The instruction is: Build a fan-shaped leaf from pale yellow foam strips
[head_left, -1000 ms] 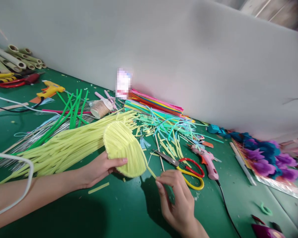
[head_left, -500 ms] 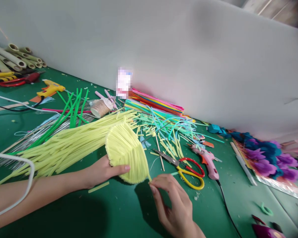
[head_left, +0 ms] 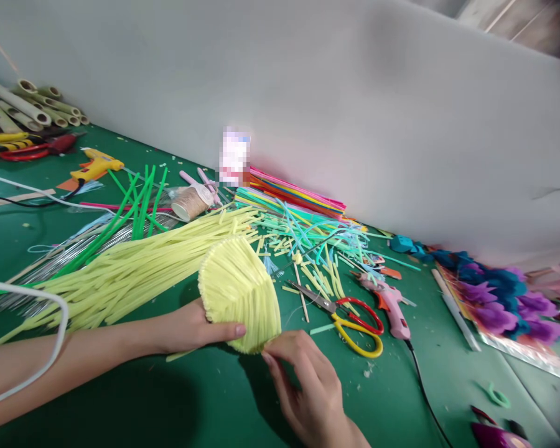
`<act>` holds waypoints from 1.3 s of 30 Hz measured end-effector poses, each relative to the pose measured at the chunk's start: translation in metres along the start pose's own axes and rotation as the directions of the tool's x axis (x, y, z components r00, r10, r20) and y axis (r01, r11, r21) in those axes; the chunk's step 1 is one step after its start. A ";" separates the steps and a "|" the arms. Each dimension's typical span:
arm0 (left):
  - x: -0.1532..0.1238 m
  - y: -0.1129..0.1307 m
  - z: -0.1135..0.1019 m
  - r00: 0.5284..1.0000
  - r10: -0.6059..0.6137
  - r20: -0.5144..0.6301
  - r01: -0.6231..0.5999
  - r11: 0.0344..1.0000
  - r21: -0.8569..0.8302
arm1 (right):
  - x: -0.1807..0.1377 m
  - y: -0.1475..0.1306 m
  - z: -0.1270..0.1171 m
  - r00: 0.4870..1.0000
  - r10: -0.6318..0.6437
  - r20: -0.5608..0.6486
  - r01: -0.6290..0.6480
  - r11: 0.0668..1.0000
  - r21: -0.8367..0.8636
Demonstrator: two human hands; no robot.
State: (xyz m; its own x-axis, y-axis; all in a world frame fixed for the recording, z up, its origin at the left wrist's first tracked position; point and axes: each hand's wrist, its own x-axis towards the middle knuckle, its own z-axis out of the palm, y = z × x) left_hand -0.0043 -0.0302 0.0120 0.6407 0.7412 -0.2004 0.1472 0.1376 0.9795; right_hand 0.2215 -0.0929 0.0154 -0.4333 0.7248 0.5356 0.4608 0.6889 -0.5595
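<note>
My left hand [head_left: 193,326] grips the lower edge of a pale yellow petal-shaped piece [head_left: 238,292] made of fuzzy pipe cleaners, thumb pressed on its front. My right hand [head_left: 305,386] pinches the piece's lower right rim, where a loose yellow strand ends; the fingers are closed on it. Behind the piece lies a long sheaf of yellow pipe cleaners [head_left: 121,280] on the green table [head_left: 214,404].
Red-and-yellow scissors [head_left: 354,320] and a pink glue gun [head_left: 387,302] lie just right of my hands. Cut scraps and coloured pipe cleaners [head_left: 298,205] pile against the white wall. A yellow glue gun [head_left: 96,165], twine spool [head_left: 189,202], green stems [head_left: 135,211], bamboo tubes [head_left: 32,109] and purple-blue flowers [head_left: 508,298] surround.
My right hand has moved left and drawn the loose yellow strand in against the piece's lower rim. The left hand has tilted the piece slightly upright.
</note>
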 end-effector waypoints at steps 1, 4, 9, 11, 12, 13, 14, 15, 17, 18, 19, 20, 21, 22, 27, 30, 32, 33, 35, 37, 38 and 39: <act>0.000 -0.001 0.000 1.000 -0.002 -0.013 0.001 0.999 -0.053 | 0.000 -0.001 0.000 1.000 -0.006 0.008 0.006 1.000 0.009; 0.001 -0.005 0.001 0.998 0.003 -0.066 -0.019 0.970 -0.243 | -0.004 -0.002 -0.001 0.996 0.058 -0.063 -0.053 0.995 0.082; 0.002 -0.013 0.001 0.997 -0.002 -0.077 -0.031 0.902 -0.430 | -0.004 0.008 -0.005 0.763 0.592 -0.259 -0.506 0.796 0.331; 0.002 -0.014 0.001 0.997 -0.001 -0.073 -0.033 0.887 -0.461 | 0.000 0.013 -0.006 0.650 0.748 -0.135 -0.635 0.631 0.445; 0.002 -0.013 0.001 0.998 -0.001 -0.070 -0.032 0.882 -0.469 | 0.001 0.015 -0.006 0.619 0.783 -0.063 -0.666 0.566 0.486; 0.002 -0.013 0.001 0.998 -0.001 -0.067 -0.031 0.880 -0.474 | 0.003 0.016 -0.006 0.603 0.797 0.001 -0.684 0.518 0.513; 0.002 -0.012 0.001 0.998 -0.001 -0.062 -0.028 0.880 -0.475 | 0.004 0.016 -0.006 0.596 0.801 0.049 -0.695 0.485 0.530; 0.002 -0.012 0.001 0.998 -0.001 -0.056 -0.026 0.882 -0.471 | 0.005 0.016 -0.006 0.593 0.801 0.080 -0.701 0.464 0.541; 0.002 -0.011 0.001 0.999 -0.001 -0.051 -0.022 0.891 -0.453 | 0.006 0.015 -0.005 0.590 0.801 0.105 -0.702 0.445 0.556; 0.002 -0.011 0.001 0.999 -0.003 -0.050 -0.019 0.898 -0.439 | 0.006 0.015 -0.004 0.589 0.801 0.106 -0.699 0.439 0.565; 0.002 -0.011 0.001 0.999 -0.006 -0.054 -0.018 0.906 -0.423 | 0.006 0.014 -0.003 0.585 0.804 0.103 -0.695 0.433 0.574; 0.002 -0.011 0.001 0.998 -0.008 -0.059 -0.017 0.913 -0.408 | 0.005 0.014 -0.002 0.582 0.807 0.100 -0.694 0.428 0.579; 0.002 -0.010 0.001 0.998 -0.007 -0.065 -0.019 0.920 -0.393 | 0.005 0.015 -0.001 0.577 0.811 0.098 -0.694 0.423 0.582; 0.002 -0.010 0.001 0.997 -0.006 -0.071 -0.022 0.925 -0.379 | 0.004 0.015 -0.001 0.572 0.815 0.097 -0.697 0.420 0.581; 0.002 -0.006 0.002 0.996 0.000 -0.084 -0.027 0.945 -0.326 | 0.003 0.013 0.002 0.571 0.817 0.078 -0.706 0.441 0.554; 0.002 -0.003 0.002 0.996 -0.002 -0.090 -0.024 0.956 -0.292 | 0.004 0.010 0.004 0.597 0.801 0.049 -0.695 0.486 0.530; 0.002 -0.003 0.002 0.995 0.010 -0.100 -0.035 0.967 -0.253 | 0.003 0.009 0.006 0.610 0.792 0.032 -0.688 0.509 0.517; 0.002 -0.002 0.002 0.994 0.018 -0.103 -0.042 0.971 -0.237 | 0.003 0.008 0.007 0.611 0.791 0.019 -0.685 0.516 0.514; 0.001 -0.003 0.002 0.995 0.028 -0.099 -0.050 0.973 -0.227 | 0.003 0.008 0.009 0.603 0.798 -0.003 -0.680 0.516 0.521; 0.001 -0.003 0.002 0.995 0.017 -0.095 -0.039 0.969 -0.243 | 0.003 0.008 0.009 0.593 0.805 -0.015 -0.673 0.505 0.540; 0.001 -0.003 0.002 0.995 0.008 -0.095 -0.032 0.967 -0.252 | 0.003 0.008 0.009 0.588 0.809 -0.015 -0.669 0.497 0.553; 0.001 -0.003 0.002 0.995 -0.002 -0.095 -0.023 0.966 -0.258 | 0.004 0.008 0.009 0.583 0.812 -0.011 -0.667 0.487 0.564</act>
State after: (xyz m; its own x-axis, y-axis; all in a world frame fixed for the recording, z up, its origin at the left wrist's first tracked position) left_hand -0.0023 -0.0315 0.0089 0.5656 0.8002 -0.1995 -0.0671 0.2857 0.9560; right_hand 0.2162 -0.0844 0.0070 0.1299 0.9823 -0.1349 0.0767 -0.1456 -0.9864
